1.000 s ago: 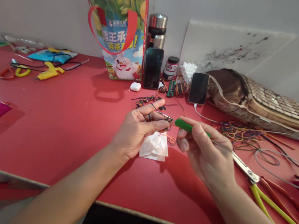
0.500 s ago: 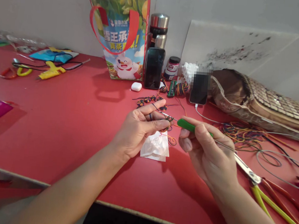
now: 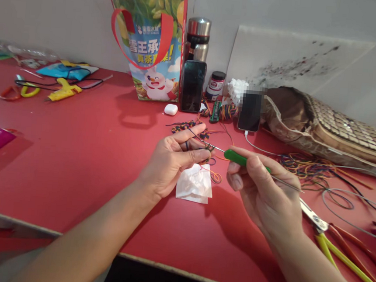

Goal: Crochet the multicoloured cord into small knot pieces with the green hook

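My right hand (image 3: pixel 266 187) is closed around the green handle of a crochet hook (image 3: pixel 237 157), its metal shaft pointing left. Between thumb and fingers my left hand (image 3: pixel 176 157) pinches a small piece of crochet work (image 3: pixel 208 154) in dark and orange yarn. A dark strand runs over the left forefinger and around another finger. The hook's shaft passes through or along the top of the piece; its tip is hard to make out. Loose orange and dark yarn tails (image 3: pixel 216 177) hang below, over a folded white paper (image 3: pixel 194 185) on the red table (image 3: pixel 83 167).
Behind my hands lie multicoloured crocheted pieces (image 3: pixel 182 126), a white earbud case (image 3: pixel 171 109) and a standing phone (image 3: pixel 193 86). Scissors (image 3: pixel 315 222) with red and yellow handles lie beside my right forearm. Tangled yarn (image 3: pixel 300 170) and a sequined bag (image 3: pixel 347 128) are to the right.
My right hand and the hook have shifted slightly right, away from the left hand, so more of the metal shaft shows. The left hand has moved slightly left, still pinching the piece.
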`<state>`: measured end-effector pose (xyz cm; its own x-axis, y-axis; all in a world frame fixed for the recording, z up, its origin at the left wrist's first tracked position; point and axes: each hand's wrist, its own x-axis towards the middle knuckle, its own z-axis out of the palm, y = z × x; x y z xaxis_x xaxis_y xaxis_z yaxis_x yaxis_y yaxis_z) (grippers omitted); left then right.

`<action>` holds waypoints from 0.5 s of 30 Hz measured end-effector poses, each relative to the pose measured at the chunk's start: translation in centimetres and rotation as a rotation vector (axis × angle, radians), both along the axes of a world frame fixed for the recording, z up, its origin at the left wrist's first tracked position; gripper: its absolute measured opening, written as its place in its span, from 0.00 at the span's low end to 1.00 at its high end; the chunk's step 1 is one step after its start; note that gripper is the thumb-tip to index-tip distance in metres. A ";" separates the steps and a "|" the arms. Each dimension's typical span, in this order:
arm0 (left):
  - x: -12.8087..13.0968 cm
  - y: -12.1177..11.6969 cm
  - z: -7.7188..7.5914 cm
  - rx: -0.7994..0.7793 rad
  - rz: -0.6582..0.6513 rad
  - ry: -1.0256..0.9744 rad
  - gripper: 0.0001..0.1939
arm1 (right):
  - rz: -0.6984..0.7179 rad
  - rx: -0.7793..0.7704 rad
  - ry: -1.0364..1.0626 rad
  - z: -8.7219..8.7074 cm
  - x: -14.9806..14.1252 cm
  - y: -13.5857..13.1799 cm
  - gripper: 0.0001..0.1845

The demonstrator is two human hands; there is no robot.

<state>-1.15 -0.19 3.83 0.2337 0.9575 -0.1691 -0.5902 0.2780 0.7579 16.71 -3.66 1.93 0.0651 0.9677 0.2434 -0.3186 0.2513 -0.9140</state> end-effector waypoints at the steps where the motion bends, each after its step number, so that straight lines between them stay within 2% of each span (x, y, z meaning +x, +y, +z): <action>1: 0.0 0.0 0.0 0.003 0.000 0.008 0.26 | -0.004 0.001 -0.010 0.0 0.0 0.0 0.08; 7: -0.2 0.2 -0.1 0.033 -0.011 0.039 0.27 | -0.003 0.015 -0.014 0.3 0.2 0.0 0.08; 15: -0.4 0.3 0.0 0.074 -0.026 0.053 0.22 | 0.004 0.012 -0.006 0.4 0.7 0.1 0.08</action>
<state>-1.60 0.13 3.80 0.2517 0.9614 -0.1112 -0.5419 0.2352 0.8068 17.41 -3.60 2.29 0.0600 0.9651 0.2551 -0.3143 0.2608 -0.9128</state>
